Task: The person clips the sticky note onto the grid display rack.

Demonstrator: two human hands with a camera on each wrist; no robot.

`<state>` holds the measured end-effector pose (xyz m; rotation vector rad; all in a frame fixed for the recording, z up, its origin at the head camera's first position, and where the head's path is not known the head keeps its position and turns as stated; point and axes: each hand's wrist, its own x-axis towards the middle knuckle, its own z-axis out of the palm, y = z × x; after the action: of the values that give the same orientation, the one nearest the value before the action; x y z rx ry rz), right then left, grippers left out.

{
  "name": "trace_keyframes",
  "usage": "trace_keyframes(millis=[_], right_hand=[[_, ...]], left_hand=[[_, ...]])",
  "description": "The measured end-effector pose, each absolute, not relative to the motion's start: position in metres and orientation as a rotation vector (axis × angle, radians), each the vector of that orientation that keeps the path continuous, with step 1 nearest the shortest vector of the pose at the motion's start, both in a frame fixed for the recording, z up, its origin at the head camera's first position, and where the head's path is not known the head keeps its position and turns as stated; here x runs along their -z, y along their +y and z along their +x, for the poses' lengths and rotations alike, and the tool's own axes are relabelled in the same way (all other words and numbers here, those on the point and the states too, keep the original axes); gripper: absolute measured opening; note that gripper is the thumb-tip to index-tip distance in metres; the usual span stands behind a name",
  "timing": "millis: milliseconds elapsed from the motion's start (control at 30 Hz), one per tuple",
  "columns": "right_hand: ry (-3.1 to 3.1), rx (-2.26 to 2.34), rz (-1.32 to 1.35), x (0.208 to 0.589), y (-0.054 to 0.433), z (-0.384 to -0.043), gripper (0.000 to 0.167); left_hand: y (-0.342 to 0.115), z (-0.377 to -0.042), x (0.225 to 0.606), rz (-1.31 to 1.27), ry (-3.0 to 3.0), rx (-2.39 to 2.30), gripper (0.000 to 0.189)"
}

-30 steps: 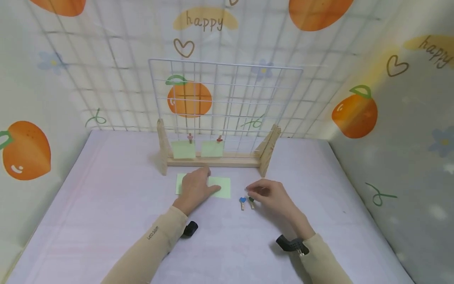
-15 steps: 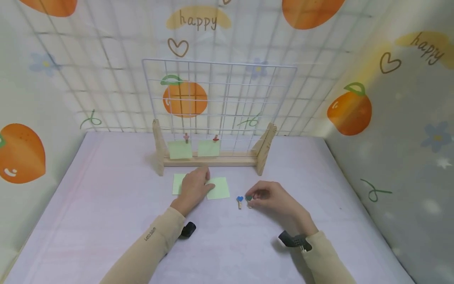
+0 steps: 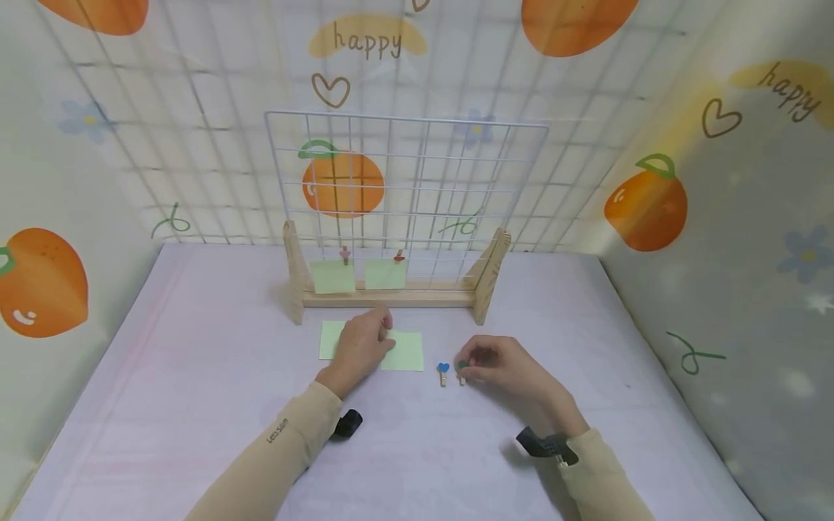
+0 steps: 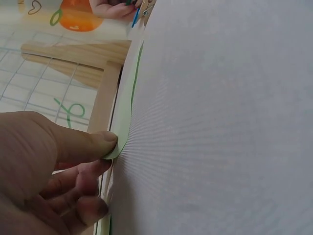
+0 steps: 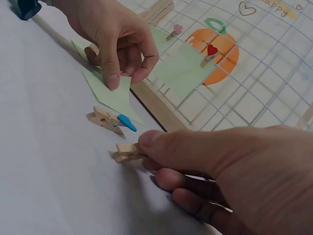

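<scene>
With thumb and fingers my left hand [image 3: 358, 344] pinches the near corner of a light green paper note [image 3: 405, 353]; in the left wrist view that note [image 4: 128, 107] bends up at the thumb. Another green note [image 3: 329, 337] lies partly under this hand. My right hand [image 3: 507, 362] holds a small wooden clothespin [image 5: 128, 152] with a green top, between thumb and index finger, close over the table. Just left of it is a clothespin with a blue heart [image 3: 444, 370], lying on the table between the two hands.
Behind the hands stands a white wire grid in a wooden base [image 3: 391, 298]. Two green notes hang low on it, the left one [image 3: 333, 277] by a pink clothespin [image 3: 344, 255], the right one [image 3: 386, 275] by a red-heart clothespin [image 3: 399, 257]. A printed curtain surrounds the table.
My right fingers have closed on the green-topped clothespin. My left thumb has drawn back to the near note's left part, and that note has shifted slightly toward me.
</scene>
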<state>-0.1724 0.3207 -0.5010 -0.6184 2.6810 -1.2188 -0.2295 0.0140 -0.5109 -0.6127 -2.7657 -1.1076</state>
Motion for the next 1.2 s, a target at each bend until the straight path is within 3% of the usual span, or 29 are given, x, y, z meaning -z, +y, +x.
trace_keyframes(millis=[467, 833, 1200], right_hand=[[2.798, 1.238, -0.451, 0.496, 0.321, -0.170, 0.019], [2.811, 1.185, -0.529, 0.486, 0.322, -0.166, 0.017], [2.950, 1.245, -0.549, 0.478, 0.316, -0.169, 0.019]], left_hand=[[0.013, -0.230, 0.509, -0.559, -2.630, 1.505, 0.015], [0.015, -0.231, 0.510, -0.550, -2.504, 1.491, 0.004], [0.027, -0.233, 0.511, -0.497, -2.444, 1.400, 0.004]])
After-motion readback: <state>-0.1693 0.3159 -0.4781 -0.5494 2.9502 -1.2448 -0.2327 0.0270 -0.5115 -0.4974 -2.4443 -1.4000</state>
